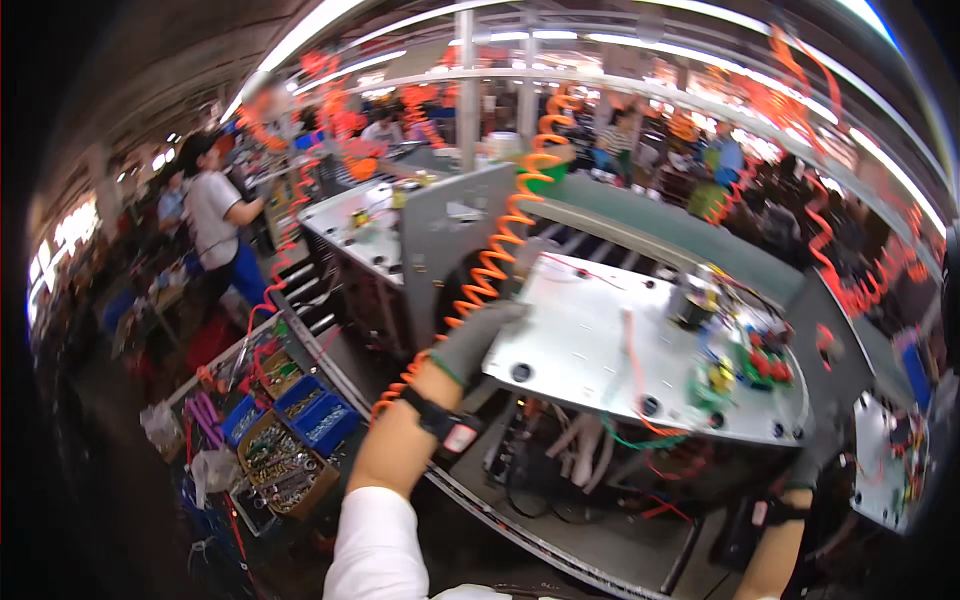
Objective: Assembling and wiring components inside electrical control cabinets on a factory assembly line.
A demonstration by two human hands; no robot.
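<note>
In front of me stands a machine with a pale metal panel [580, 330] on top, carrying a small motor-like part [693, 300], coloured wires and a green circuit board with red parts [768, 365]. My left hand [484, 335], in a grey glove, is at the panel's left edge; its fingers are blurred. Down at the right end, my right hand [822, 445], also gloved, is beside the dark upright side plate [835, 345]; its fingers cannot be made out. An orange coiled hose [490, 265] passes close to my left hand.
Blue bins [318, 412] and a cardboard box of metal fasteners [283, 460] sit at lower left. Another machine [360, 235] with an upright grey plate [452, 240] stands beyond my left hand. A further panel [885, 460] is at far right. A person [215, 210] stands at left.
</note>
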